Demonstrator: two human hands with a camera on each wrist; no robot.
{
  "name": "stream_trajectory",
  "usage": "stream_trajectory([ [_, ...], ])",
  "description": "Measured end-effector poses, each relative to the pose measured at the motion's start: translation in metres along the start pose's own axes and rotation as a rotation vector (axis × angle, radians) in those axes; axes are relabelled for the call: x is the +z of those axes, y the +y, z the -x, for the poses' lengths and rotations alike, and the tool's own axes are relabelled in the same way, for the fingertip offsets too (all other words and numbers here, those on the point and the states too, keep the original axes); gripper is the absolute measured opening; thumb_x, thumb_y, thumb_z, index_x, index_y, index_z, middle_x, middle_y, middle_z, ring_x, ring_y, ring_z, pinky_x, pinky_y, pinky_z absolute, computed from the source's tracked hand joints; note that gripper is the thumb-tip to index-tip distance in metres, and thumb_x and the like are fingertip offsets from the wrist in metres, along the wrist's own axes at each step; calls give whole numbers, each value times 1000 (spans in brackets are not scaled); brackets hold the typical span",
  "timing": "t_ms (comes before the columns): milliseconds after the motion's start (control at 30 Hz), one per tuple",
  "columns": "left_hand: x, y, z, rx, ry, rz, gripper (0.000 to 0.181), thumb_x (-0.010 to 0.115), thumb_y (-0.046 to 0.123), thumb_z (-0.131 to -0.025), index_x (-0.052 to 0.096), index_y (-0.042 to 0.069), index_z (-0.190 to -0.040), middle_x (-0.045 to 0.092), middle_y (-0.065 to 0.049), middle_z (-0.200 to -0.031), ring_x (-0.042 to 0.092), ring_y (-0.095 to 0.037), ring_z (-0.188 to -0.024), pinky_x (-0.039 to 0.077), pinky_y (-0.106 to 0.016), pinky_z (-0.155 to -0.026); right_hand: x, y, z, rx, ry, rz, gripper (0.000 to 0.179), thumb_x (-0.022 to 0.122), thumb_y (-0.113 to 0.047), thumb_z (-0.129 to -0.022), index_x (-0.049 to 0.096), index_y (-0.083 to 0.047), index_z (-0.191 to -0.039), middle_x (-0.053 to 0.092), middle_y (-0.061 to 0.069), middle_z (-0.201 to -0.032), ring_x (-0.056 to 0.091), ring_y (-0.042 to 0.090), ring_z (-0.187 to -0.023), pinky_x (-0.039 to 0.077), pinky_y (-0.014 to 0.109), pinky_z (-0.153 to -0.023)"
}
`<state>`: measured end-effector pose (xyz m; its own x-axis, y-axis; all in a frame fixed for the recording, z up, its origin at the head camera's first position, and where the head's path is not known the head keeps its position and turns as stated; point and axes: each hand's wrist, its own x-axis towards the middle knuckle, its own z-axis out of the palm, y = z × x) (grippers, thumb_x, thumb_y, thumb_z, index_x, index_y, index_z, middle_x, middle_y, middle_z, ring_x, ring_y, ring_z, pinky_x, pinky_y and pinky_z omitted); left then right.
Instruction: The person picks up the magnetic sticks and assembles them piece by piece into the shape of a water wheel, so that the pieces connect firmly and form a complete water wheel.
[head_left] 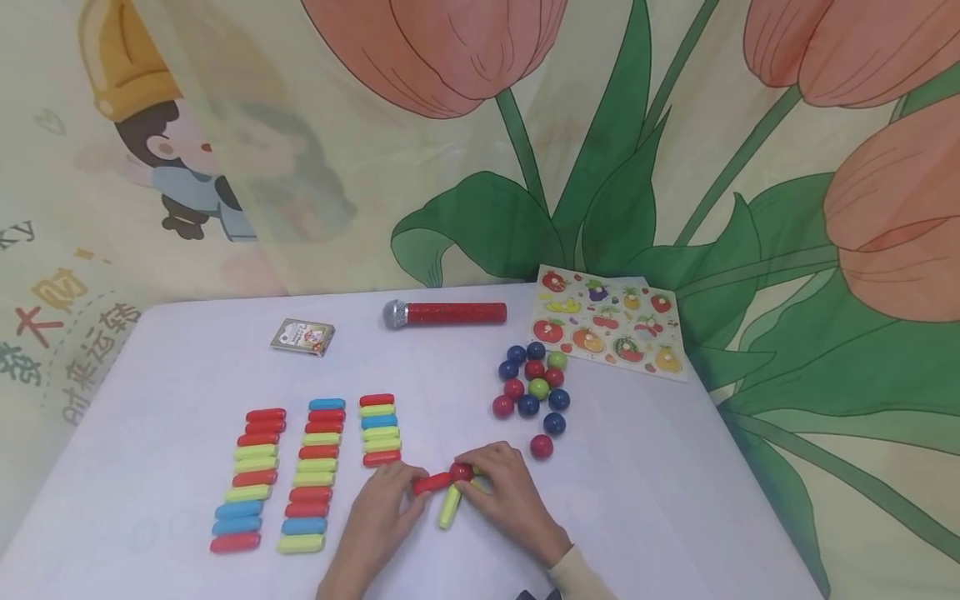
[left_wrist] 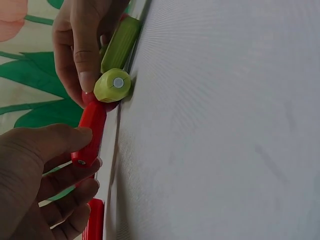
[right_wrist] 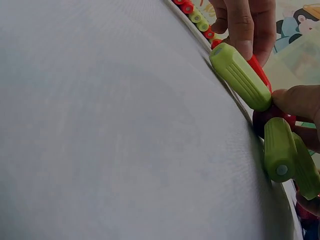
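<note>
My left hand (head_left: 381, 504) pinches a red rod (head_left: 432, 484) between thumb and fingers. The rod's far end meets a red ball (head_left: 461, 472), which my right hand (head_left: 513, 493) holds with its thumb and fingers. Yellow-green rods stick out from around the ball: one rod (head_left: 449, 508) points toward my body, and others are partly covered by the right hand. In the left wrist view a yellow-green rod (left_wrist: 112, 86) faces the camera end-on, showing a silvery disc at its tip. The right wrist view shows three yellow-green rods (right_wrist: 280, 150) around the dark red ball (right_wrist: 261, 121).
Three columns of red, yellow-green and blue rods (head_left: 313, 475) lie on the white table (head_left: 630, 517) at left. Blue, red and green balls (head_left: 528, 406) cluster right of centre. Behind are a small card box (head_left: 303, 337), a red microphone (head_left: 456, 313) and a fruit sticker sheet (head_left: 607, 321).
</note>
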<state>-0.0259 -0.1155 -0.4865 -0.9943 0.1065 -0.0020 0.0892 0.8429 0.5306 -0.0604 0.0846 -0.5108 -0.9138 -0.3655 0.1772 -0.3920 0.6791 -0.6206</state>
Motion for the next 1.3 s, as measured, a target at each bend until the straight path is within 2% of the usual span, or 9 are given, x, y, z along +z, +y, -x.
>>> stream_trajectory([
  [133,0,1,2,7,2,-4,36,83,28,-74,67,17,-104,65,5,-96,60,-13,-88,56,-36,-81,0,-1,0,-42,9,47,34,75,-32,-83,69,-27,-115,66,-13,-116,52,15,-117,40,47,-102],
  [267,1,0,4,7,-4,-4,36,82,31,-73,67,18,-103,66,7,-95,62,-13,-88,56,-35,-81,-2,-1,0,-67,15,88,37,75,-34,-82,68,-25,-118,58,-6,-133,43,24,-133,32,54,-108],
  [567,2,-2,4,20,-19,-7,38,83,33,-72,66,20,-104,66,9,-94,60,-10,-85,56,-32,-79,0,1,-2,-18,4,41,35,74,-33,-84,67,-24,-117,58,-4,-133,38,25,-137,28,53,-112],
  [667,1,-3,4,-5,-11,7,38,81,37,-74,66,21,-105,65,9,-95,62,-11,-88,56,-34,-81,0,1,-1,-27,27,72,38,74,-35,-83,67,-24,-118,55,-3,-137,35,27,-139,27,54,-112],
  [733,-1,-6,3,-36,9,11,38,79,40,-76,66,22,-106,65,8,-98,62,-13,-94,55,-37,-84,1,1,0,-52,77,101,39,75,-35,-82,67,-23,-118,56,-1,-134,40,26,-134,33,52,-109],
  [833,-7,-14,1,-80,86,-29,40,79,38,-78,65,20,-110,64,3,-104,60,-18,-100,55,-41,-86,2,-1,1,-86,169,141,38,78,-34,-80,68,-21,-114,61,-4,-113,52,15,-111,46,39,-95],
  [967,-15,-28,-3,-104,187,-134,46,82,26,-75,64,13,-115,60,-7,-107,58,-25,-101,55,-44,-85,5,-4,2,-86,218,184,32,78,-37,-79,69,-21,-106,57,-11,-87,46,4,-80,43,22,-71],
  [1133,-18,-38,-6,-128,168,-177,50,83,22,-74,62,10,-118,61,-10,-103,60,-27,-97,54,-45,-86,11,-7,2,-65,212,278,34,76,-45,-78,71,-22,-103,55,-12,-80,42,4,-74,39,20,-65],
  [1300,-17,-38,-7,-139,149,-165,46,84,22,-74,63,10,-113,61,-7,-96,60,-24,-90,56,-41,-82,12,-10,2,-77,218,328,36,78,-44,-76,72,-21,-104,55,-11,-83,43,6,-79,40,23,-68],
])
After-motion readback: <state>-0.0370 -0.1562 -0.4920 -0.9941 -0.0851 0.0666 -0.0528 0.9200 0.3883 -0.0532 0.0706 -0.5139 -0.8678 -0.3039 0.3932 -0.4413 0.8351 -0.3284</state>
